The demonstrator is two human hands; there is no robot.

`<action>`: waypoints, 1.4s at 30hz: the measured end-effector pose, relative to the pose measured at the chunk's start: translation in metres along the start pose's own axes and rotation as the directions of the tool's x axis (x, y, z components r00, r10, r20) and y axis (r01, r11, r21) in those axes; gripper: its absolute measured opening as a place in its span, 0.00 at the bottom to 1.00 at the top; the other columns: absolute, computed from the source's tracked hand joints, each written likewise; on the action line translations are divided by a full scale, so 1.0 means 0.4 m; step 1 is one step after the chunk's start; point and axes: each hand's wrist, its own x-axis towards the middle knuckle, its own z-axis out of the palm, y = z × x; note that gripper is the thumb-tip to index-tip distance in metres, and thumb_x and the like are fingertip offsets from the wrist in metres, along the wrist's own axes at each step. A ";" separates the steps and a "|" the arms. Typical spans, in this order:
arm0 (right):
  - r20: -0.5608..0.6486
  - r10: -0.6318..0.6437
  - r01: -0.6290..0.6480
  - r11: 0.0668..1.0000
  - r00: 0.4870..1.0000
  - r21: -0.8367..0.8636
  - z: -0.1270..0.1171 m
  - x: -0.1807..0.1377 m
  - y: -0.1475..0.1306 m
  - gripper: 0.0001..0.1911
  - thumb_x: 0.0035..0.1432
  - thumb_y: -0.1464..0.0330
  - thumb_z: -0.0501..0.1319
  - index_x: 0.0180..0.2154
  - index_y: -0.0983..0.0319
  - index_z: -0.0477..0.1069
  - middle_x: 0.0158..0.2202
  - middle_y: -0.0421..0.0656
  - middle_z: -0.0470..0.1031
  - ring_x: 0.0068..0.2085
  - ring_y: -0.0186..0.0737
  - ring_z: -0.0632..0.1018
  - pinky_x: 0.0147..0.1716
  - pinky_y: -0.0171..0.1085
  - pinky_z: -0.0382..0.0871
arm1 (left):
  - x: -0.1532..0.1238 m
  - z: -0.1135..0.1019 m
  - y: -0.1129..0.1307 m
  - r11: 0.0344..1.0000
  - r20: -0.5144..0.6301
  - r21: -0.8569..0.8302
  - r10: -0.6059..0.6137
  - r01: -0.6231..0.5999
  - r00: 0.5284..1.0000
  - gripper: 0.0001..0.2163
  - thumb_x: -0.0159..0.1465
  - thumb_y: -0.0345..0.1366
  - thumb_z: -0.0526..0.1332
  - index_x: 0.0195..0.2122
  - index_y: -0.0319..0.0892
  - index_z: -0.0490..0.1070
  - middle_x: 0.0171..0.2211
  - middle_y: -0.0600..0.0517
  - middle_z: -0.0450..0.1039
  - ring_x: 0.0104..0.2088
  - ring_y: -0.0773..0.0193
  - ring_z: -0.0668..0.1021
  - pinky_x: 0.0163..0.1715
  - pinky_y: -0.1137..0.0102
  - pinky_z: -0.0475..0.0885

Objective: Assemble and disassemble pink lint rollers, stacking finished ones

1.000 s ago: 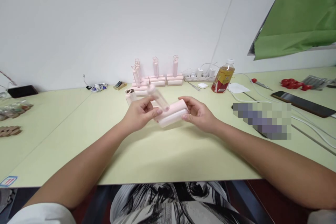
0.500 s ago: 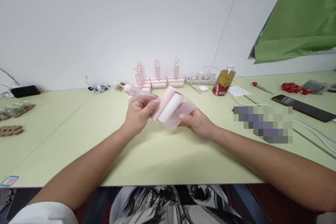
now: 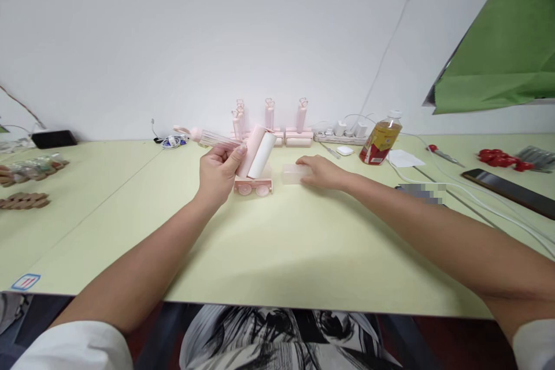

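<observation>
My left hand [image 3: 221, 172] is closed around the clear-and-pink handle of a lint roller [image 3: 262, 156], raised above the table and tilted. Its white roll shows beside a pink half-cover, and the handle's end points to the upper left. To the right, my right hand [image 3: 323, 173] has its fingers closed on the edge of a translucent cover [image 3: 292, 174] at the tabletop; whether the cover rests on the table I cannot tell. Just below the lint roller stands a small pink piece with two round wheel-like shapes [image 3: 254, 187].
Several similar pink lint rollers [image 3: 299, 136] stand along the wall. A power strip [image 3: 340, 138], a drink bottle [image 3: 381, 137], a phone [image 3: 511, 191] and white cables lie to the right. Brown pieces [image 3: 23, 201] and bagged items [image 3: 32, 170] are at the left.
My right hand has moved the translucent cover away from the lint roller and down toward the tabletop. The roller in my left hand is turned more upright. The small pink piece is now visible.
</observation>
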 end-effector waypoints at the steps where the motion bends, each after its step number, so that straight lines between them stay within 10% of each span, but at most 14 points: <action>1: 0.003 -0.007 0.007 1.000 1.000 -0.004 0.004 0.002 -0.002 0.25 0.52 0.70 0.63 0.53 0.64 0.70 0.54 0.52 0.74 0.54 0.54 0.73 0.53 0.47 0.66 | -0.001 0.000 0.002 1.000 0.013 -0.014 -0.015 0.015 1.000 0.19 0.53 0.50 0.70 0.34 0.37 0.77 0.18 0.58 0.61 0.20 0.73 0.62 0.18 0.74 0.57; 8: -0.323 0.077 0.032 0.947 0.943 0.320 0.000 -0.074 -0.111 0.21 0.56 0.63 0.63 0.51 0.63 0.70 0.54 0.53 0.73 0.58 0.57 0.69 0.58 0.57 0.60 | -0.017 0.016 0.022 0.985 0.112 -0.086 -0.139 0.149 0.984 0.18 0.53 0.49 0.71 0.31 0.38 0.74 0.15 0.59 0.62 0.15 0.74 0.61 0.14 0.74 0.55; 13: -0.052 0.127 0.015 0.270 0.991 0.963 0.017 -0.169 -0.241 0.22 0.59 0.55 0.61 0.51 0.59 0.64 0.44 0.47 0.75 0.44 0.45 0.77 0.38 0.45 0.76 | -0.084 0.073 0.014 0.947 0.418 -0.122 -0.222 0.296 0.881 0.19 0.57 0.52 0.66 0.31 0.38 0.70 0.18 0.55 0.68 0.15 0.70 0.70 0.12 0.75 0.60; 17: 0.009 0.289 -0.024 0.047 0.957 0.999 0.025 -0.194 -0.240 0.18 0.56 0.55 0.63 0.41 0.61 0.67 0.29 0.40 0.70 0.29 0.37 0.72 0.21 0.36 0.71 | -0.105 0.065 -0.006 0.959 0.571 -0.043 -0.206 0.279 0.794 0.22 0.58 0.49 0.67 0.47 0.40 0.67 0.28 0.53 0.73 0.22 0.68 0.75 0.16 0.74 0.66; 21: -0.026 0.450 -0.010 0.077 0.893 0.997 0.003 -0.192 -0.186 0.14 0.54 0.58 0.63 0.35 0.62 0.68 0.24 0.38 0.65 0.24 0.34 0.67 0.15 0.33 0.64 | -0.055 0.006 -0.035 0.982 0.663 0.129 -0.187 0.135 0.725 0.24 0.56 0.43 0.69 0.52 0.43 0.68 0.35 0.51 0.74 0.28 0.68 0.76 0.22 0.74 0.70; 27: 0.068 0.416 -0.166 0.204 0.907 0.965 -0.002 -0.197 -0.193 0.15 0.52 0.57 0.62 0.32 0.62 0.69 0.20 0.36 0.63 0.19 0.31 0.62 0.13 0.31 0.51 | -0.014 -0.009 -0.028 0.961 0.512 0.093 -0.270 0.260 0.815 0.21 0.58 0.51 0.65 0.46 0.41 0.70 0.40 0.49 0.72 0.30 0.67 0.77 0.22 0.73 0.72; 34: 0.160 0.054 -0.168 0.390 0.986 0.905 0.031 -0.221 -0.238 0.18 0.49 0.57 0.65 0.35 0.65 0.72 0.25 0.38 0.70 0.23 0.31 0.65 0.21 0.32 0.54 | -0.049 0.021 -0.007 0.953 0.722 0.063 -0.249 0.296 0.646 0.16 0.56 0.44 0.69 0.37 0.41 0.67 0.26 0.57 0.65 0.23 0.73 0.69 0.20 0.76 0.67; 42: 0.219 -0.010 -0.192 0.443 0.976 0.876 0.026 -0.224 -0.231 0.15 0.49 0.57 0.65 0.31 0.63 0.70 0.22 0.36 0.65 0.22 0.30 0.62 0.21 0.32 0.53 | -0.035 0.007 0.000 0.926 0.806 0.136 -0.310 0.352 0.505 0.15 0.52 0.37 0.70 0.31 0.41 0.64 0.25 0.57 0.65 0.21 0.74 0.67 0.19 0.76 0.60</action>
